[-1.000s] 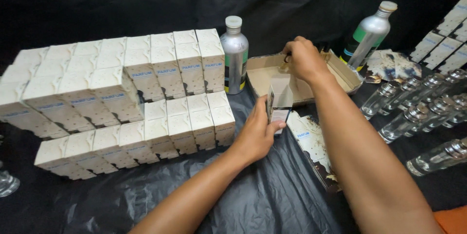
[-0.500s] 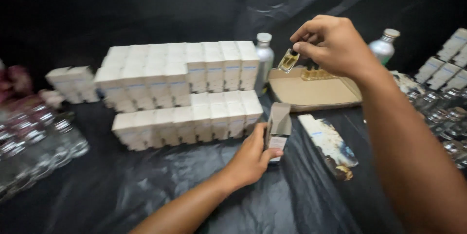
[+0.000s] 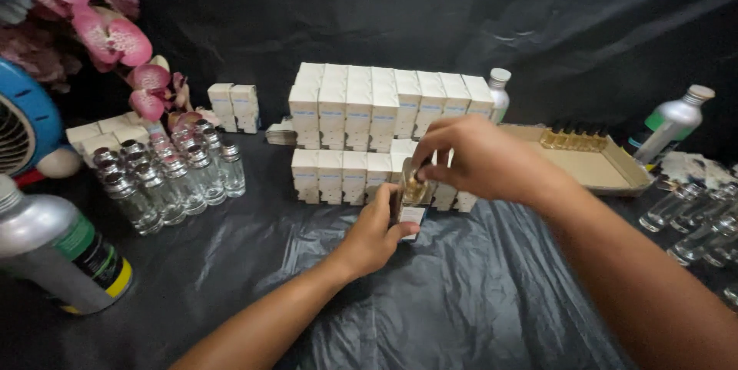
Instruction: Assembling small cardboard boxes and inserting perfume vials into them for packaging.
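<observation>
Left hand [image 3: 374, 237] wrapped around small open carton [image 3: 410, 220], kept upright and steady on black-sheeted surface [image 3: 461, 301]. Right hand [image 3: 469, 158] pinching small amber bottle [image 3: 416, 188] just above carton mouth, lined up for entry; finished cartons [image 3: 384, 120] stacked just behind.

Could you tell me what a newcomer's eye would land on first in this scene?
Probably the right hand lowering a small amber bottle into an open box held by the left hand, mid-table. Behind stand stacked white boxes; pink orchids brighten the far left corner.
</observation>
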